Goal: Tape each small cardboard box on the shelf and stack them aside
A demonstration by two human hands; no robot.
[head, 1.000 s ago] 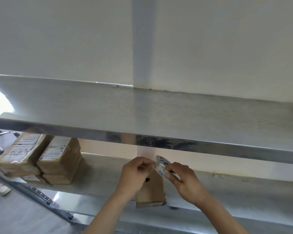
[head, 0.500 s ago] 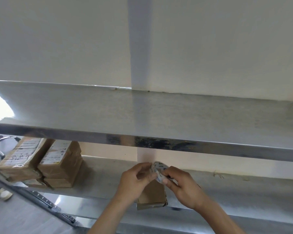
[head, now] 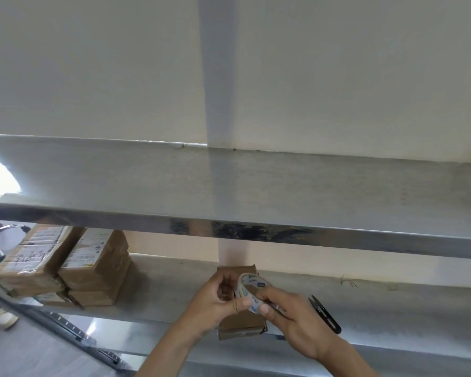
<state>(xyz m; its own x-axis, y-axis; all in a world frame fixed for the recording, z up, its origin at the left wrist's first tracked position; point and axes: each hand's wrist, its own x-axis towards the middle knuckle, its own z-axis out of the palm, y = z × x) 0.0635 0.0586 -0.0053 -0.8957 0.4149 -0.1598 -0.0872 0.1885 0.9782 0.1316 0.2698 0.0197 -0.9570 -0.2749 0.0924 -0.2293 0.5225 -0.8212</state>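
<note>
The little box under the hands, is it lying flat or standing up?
Lying flat: the small box rests on the shelf.

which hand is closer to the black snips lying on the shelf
Right. The right hand, holding the tape roll, sits just beside the black snips; the left hand is farther off, beyond the roll.

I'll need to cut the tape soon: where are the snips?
In the head view, the black snips lie on the lower shelf, just right of the right hand.
</note>
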